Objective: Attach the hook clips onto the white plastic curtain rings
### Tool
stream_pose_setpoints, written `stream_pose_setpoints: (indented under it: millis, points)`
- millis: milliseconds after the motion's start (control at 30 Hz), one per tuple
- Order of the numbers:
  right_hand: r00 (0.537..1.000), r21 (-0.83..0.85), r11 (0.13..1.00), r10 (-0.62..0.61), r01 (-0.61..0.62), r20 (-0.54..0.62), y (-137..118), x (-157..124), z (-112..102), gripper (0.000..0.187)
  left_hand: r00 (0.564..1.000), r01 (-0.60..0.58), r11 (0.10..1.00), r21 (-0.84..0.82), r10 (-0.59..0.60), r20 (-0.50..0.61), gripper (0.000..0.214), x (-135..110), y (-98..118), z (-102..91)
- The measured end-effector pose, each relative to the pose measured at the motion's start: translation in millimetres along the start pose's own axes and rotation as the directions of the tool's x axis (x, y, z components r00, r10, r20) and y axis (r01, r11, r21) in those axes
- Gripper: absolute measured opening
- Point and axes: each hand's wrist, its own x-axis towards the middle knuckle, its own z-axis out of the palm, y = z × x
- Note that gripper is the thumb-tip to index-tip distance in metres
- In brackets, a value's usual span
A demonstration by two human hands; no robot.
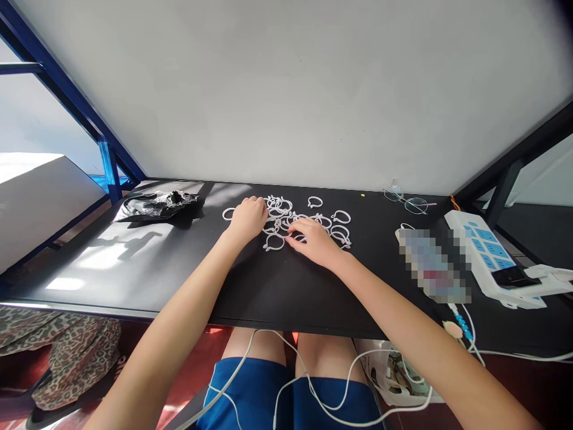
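A loose pile of white curtain rings (278, 206), each with a small eyelet, lies on the black table top (268, 286). My left hand (249, 218) is at the pile's left side, its fingers curled down and their tips hidden; whatever they hold cannot be made out. One ring (228, 214) shows just left of that hand. Over the pile's front right, my right hand (316, 240) has its thumb and fingers apart, low among the rings. A single ring (315, 202) lies apart at the back, and another (341, 217) rests to the right.
A crumpled black plastic bag (156, 206) lies at the left. Eyeglasses (414, 204), a blurred phone (432, 266) and a white power strip (487, 251) are on the right. White cables (308, 382) hang across my lap. Behind the table stands a pale wall (290, 95).
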Motion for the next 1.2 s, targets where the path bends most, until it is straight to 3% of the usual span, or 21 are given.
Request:
stream_pose_setpoints:
  millis: [333,633,900,1200]
  points:
    - [1.000,0.002,1.000,0.006,-0.006,-0.001,-1.3,0.3,-0.7,0.003,0.997,0.001,0.990,-0.141,-0.012,-0.074,0.019,0.3,2.9,-4.2]
    - [1.000,0.000,1.000,0.012,-0.012,0.017,-1.9,1.0,-1.9,0.003,0.977,-0.153,0.907,-0.393,0.079,-0.200,0.017,3.0,2.1,1.8]
    - [1.000,0.009,1.000,0.013,-0.013,0.018,-2.6,0.7,-2.2,0.003,0.973,-0.151,0.920,-0.361,0.073,-0.220,0.021,1.0,3.8,-1.7]
    - [0.999,-0.012,1.000,0.017,-0.017,0.029,-3.8,1.2,-3.0,0.003,0.988,-0.082,0.960,-0.266,0.043,-0.146,0.025,-1.4,8.3,-5.8]
